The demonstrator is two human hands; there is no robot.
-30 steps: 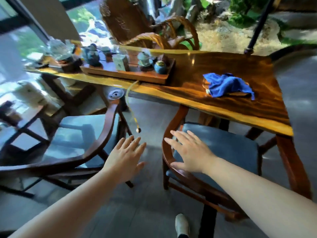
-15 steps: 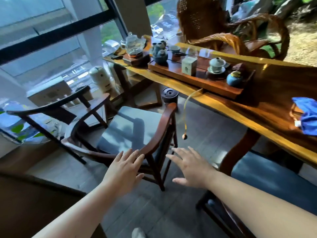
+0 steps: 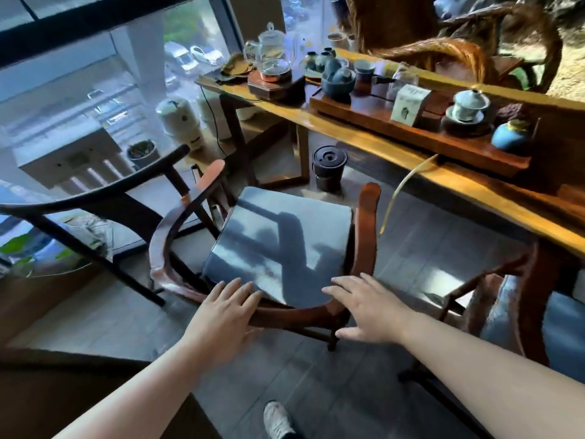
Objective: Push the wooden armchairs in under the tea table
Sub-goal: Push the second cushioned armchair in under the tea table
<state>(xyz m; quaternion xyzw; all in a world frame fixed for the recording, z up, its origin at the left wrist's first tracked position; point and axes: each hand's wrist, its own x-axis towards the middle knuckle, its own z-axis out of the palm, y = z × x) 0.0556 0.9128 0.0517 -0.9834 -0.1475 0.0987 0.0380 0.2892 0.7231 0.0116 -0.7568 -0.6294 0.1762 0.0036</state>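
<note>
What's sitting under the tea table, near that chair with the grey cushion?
Under the tea table a dark lidded bucket stands on the floor, beside a table leg. Further right, the tabletop hides whatever lies beneath it.

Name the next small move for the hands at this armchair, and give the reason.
Probably close both hands on the curved back rail and push. The left hand and right hand lie open, flat on the back rail of the wooden armchair with the blue-grey cushion, which stands clear of the long wooden tea table.

left hand (image 3: pixel 225 315), right hand (image 3: pixel 367 308), flat on armchair (image 3: pixel 297 313) backrest
</note>
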